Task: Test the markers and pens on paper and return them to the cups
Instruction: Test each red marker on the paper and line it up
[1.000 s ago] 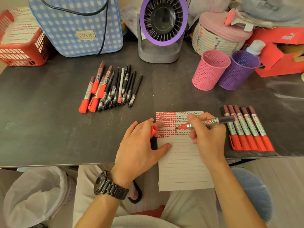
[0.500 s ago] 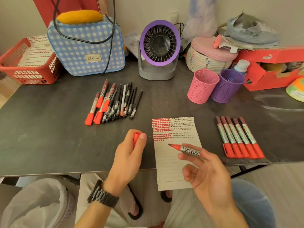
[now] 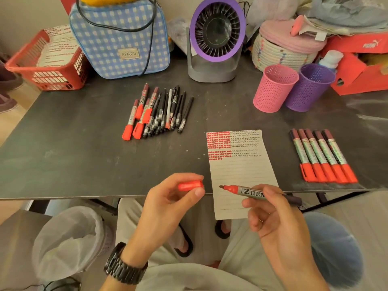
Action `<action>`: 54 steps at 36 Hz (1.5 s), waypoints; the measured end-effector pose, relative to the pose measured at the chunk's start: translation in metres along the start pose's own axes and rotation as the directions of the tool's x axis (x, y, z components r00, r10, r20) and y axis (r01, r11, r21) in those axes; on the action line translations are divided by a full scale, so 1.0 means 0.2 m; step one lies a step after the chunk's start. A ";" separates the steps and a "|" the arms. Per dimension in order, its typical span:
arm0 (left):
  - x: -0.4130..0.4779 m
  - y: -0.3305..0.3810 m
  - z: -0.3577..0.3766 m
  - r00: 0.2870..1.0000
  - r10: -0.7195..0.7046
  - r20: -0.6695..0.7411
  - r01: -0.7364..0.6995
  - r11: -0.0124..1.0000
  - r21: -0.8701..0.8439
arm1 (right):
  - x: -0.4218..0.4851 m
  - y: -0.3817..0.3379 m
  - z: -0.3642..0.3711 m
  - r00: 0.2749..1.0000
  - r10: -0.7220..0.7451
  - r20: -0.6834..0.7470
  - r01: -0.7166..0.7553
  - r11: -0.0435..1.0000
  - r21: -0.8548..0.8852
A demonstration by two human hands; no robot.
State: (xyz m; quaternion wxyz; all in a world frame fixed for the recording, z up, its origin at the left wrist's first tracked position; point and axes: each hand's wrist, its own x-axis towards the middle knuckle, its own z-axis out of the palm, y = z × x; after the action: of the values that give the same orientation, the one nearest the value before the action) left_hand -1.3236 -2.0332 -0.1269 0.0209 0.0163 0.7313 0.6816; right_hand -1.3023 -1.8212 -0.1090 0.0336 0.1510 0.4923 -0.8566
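The left hand (image 3: 168, 208) pinches a red cap (image 3: 190, 185), while the right hand's (image 3: 277, 223) curled fingers clamp the uncapped marker (image 3: 247, 190), covering its label past "ZHEN".

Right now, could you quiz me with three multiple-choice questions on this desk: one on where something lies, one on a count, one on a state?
1. Where does the pile of pens lie?
A) left of the paper, farther back
B) right of the paper
C) on the paper

2. How many cups stand on the table?
A) one
B) two
C) four

3. The marker in the right hand is:
A) capped
B) uncapped
C) lying flat on the table

Answers:
1 A: the pile sits on the table, left of and beyond the paper.
2 B: a pink cup and a purple cup stand side by side.
3 B: its tip is bare, and the left hand holds the red cap.
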 end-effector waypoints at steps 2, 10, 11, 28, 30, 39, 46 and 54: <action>0.01 0.01 0.00 1.000 -0.003 0.008 0.003 1.000 -0.007 | -0.01 0.00 0.01 1.000 0.000 0.014 0.000 1.000 -0.003; 0.01 0.05 0.03 0.997 0.003 0.073 0.000 0.999 -0.040 | -0.01 0.01 0.03 1.000 0.007 0.020 -0.006 0.999 -0.053; 0.01 0.06 0.03 0.996 0.003 0.087 0.001 0.999 -0.041 | -0.01 0.01 0.03 1.000 0.006 0.019 -0.005 0.998 -0.058; 0.02 0.06 -0.01 0.975 0.116 0.189 -0.157 0.963 0.219 | 0.02 -0.01 -0.04 0.984 -0.003 0.177 0.073 0.919 -0.387; 0.02 0.06 -0.02 0.971 0.114 0.212 -0.166 0.956 0.243 | 0.02 -0.04 -0.05 0.969 0.015 0.247 0.115 0.857 -0.502; 0.05 0.09 -0.03 0.964 0.148 0.222 -0.214 0.926 0.311 | 0.02 -0.03 -0.03 0.942 -0.131 0.310 0.303 0.732 -0.611; 0.08 0.12 -0.04 0.957 0.099 0.273 -0.193 0.919 0.343 | 0.01 0.01 -0.04 0.960 -0.101 0.262 0.242 0.773 -0.587; 0.12 0.15 -0.06 0.945 0.115 0.306 -0.149 0.985 0.091 | 0.02 0.07 -0.02 0.986 -0.038 0.164 0.103 0.907 -0.408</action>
State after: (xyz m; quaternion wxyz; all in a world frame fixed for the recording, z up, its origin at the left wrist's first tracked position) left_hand -1.3474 -2.0419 -0.0962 0.0850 0.1695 0.7541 0.6288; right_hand -1.3027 -1.8244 -0.1234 0.0711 0.0569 0.6641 -0.7421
